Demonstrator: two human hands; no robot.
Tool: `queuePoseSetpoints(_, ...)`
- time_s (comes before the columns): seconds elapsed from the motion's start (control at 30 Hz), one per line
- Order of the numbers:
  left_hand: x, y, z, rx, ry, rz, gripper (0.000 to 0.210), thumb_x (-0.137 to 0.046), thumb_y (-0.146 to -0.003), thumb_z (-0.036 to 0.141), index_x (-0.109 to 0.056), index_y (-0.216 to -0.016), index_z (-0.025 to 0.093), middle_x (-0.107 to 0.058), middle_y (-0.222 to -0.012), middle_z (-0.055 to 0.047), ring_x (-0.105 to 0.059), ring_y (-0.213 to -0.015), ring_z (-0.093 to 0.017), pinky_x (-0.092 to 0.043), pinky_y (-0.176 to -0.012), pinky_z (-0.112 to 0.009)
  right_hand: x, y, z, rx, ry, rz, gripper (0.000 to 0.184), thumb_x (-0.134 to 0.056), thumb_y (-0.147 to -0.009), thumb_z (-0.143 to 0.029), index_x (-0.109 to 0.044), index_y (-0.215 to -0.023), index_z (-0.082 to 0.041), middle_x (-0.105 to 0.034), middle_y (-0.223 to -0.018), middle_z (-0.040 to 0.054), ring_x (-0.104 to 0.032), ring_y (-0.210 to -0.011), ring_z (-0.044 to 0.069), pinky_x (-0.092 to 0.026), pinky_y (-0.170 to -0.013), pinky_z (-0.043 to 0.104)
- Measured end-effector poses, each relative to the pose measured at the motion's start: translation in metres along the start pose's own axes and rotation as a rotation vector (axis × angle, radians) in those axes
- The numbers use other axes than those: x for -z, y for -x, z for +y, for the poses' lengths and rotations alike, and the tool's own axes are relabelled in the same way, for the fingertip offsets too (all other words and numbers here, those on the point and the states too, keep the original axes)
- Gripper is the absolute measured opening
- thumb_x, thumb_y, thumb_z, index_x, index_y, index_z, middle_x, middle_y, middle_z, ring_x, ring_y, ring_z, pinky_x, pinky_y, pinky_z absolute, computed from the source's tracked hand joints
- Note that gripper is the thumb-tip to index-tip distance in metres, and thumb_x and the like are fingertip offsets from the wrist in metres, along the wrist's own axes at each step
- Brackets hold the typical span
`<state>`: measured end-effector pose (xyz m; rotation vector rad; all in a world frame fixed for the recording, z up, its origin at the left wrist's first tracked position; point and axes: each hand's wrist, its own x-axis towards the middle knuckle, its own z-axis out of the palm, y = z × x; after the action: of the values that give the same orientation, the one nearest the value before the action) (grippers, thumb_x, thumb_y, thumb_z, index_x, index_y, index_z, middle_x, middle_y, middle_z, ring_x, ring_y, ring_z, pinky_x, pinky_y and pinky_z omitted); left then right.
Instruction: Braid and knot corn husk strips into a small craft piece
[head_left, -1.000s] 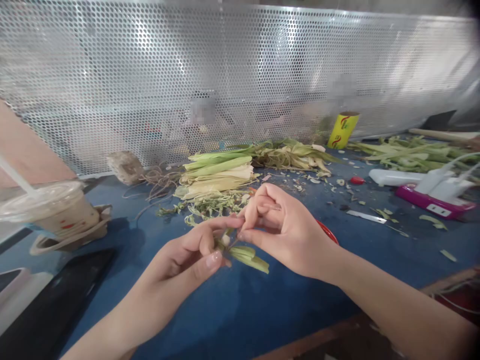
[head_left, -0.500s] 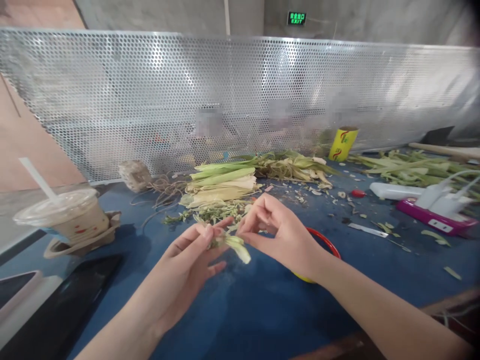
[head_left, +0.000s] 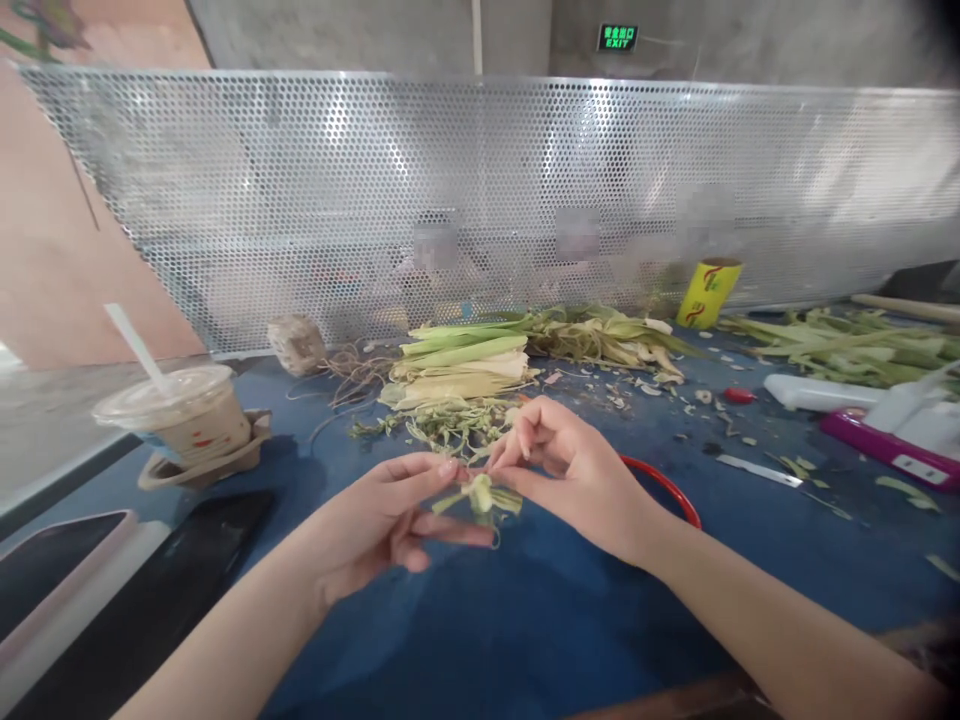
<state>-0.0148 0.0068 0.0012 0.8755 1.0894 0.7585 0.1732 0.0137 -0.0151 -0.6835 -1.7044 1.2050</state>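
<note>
In front of me, above the blue tabletop, my left hand pinches a small pale-green corn husk bundle between thumb and forefinger. Its other fingers stretch out beneath the bundle, and a thin loop hangs by one fingertip. My right hand meets it from the right, thumb and forefinger pressed together at the bundle's top edge. What the right fingertips grip is too small to make out. Just beyond the hands lie small shrivelled green pieces and a stack of corn husks.
To the left stand a lidded drink cup in a cardboard holder and a dark flat device. A red ring lies behind my right wrist. Rightward are a knife blade, a purple power strip and scraps. Perforated metal closes the back.
The husk bundle has turned so that its end faces me. My left fingers have stretched further right beneath it. The whole view has shifted slightly, moving the surroundings rightward.
</note>
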Motion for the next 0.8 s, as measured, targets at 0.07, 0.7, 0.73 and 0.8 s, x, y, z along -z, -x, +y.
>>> queuePoseSetpoints(0.07,0.0,-0.001,0.0,-0.027,0.001,0.026,0.019,-0.072,-0.065,0.029,-0.062,-0.071,0.015,-0.058,-0.061,0.001,-0.056,-0.04,-0.006,-0.016,-0.025,-0.007,0.002,-0.002,0.0,-0.028,0.035,0.01,0.023,-0.057,-0.077,-0.018,-0.035,-0.075,-0.022,-0.053,-0.077,-0.0024,-0.056,-0.077,0.012,-0.046,-0.073,0.029)
queuePoseSetpoints(0.7,-0.02,-0.005,-0.012,-0.485,-0.361,0.353,0.008,-0.074,-0.059,0.022,-0.074,-0.066,0.019,-0.048,-0.035,0.004,-0.032,-0.034,-0.006,-0.024,-0.035,-0.019,-0.004,-0.004,0.009,-0.157,0.074,0.077,0.029,-0.062,-0.072,-0.025,-0.038,-0.088,-0.022,-0.06,-0.071,-0.0033,-0.053,-0.061,0.011,-0.041,-0.058,0.024)
queuePoseSetpoints(0.73,-0.02,-0.005,-0.012,-0.486,-0.357,0.361,0.009,-0.074,-0.058,0.022,-0.074,-0.066,0.019,-0.049,-0.035,0.004,-0.033,-0.034,-0.005,-0.026,-0.034,-0.019,-0.003,-0.004,0.008,-0.154,0.074,0.081,0.028,-0.062,-0.073,-0.024,-0.038,-0.087,-0.022,-0.06,-0.072,-0.0033,-0.053,-0.061,0.01,-0.04,-0.057,0.023)
queuePoseSetpoints(0.8,-0.021,-0.004,-0.013,-0.491,-0.354,0.371,0.009,-0.075,-0.057,0.02,-0.074,-0.065,0.018,-0.052,-0.034,0.004,-0.034,-0.032,-0.005,-0.028,-0.034,-0.019,-0.003,-0.005,0.008,-0.154,0.068,0.084,0.027,-0.062,-0.073,-0.023,-0.039,-0.086,-0.021,-0.06,-0.073,-0.0033,-0.053,-0.06,0.009,-0.04,-0.055,0.022)
